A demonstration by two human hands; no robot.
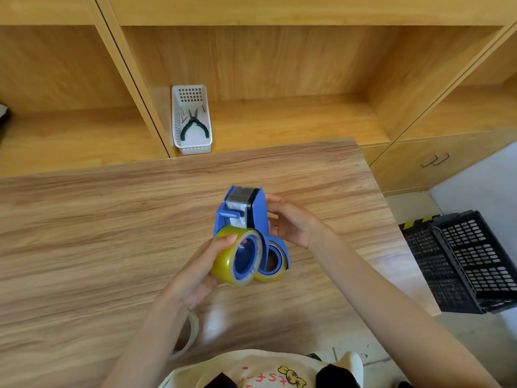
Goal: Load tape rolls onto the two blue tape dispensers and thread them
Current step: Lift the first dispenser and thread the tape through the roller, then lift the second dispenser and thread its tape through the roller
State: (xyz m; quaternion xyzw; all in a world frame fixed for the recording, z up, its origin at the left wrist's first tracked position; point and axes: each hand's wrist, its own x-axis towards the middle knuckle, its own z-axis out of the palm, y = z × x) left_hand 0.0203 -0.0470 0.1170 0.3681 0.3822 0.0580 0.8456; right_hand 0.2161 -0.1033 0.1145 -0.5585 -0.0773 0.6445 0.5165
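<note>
A blue tape dispenser (256,211) with a metal front plate is held above the wooden table (112,233); my right hand (291,222) grips its right side. My left hand (204,264) clasps a yellowish tape roll (223,264) that sits on the dispenser's blue hub. Just behind and to the right, a second yellowish roll on a blue hub (272,261) shows, belonging to what looks like a second dispenser, mostly hidden. A pale, nearly clear tape roll (190,334) lies on the table under my left forearm.
A white basket (193,144) with green-handled pliers (194,126) stands on the wooden shelf behind the table. Black plastic crates (470,261) sit on the floor to the right, beyond the table's right edge. Cabinet doors lie at the back right.
</note>
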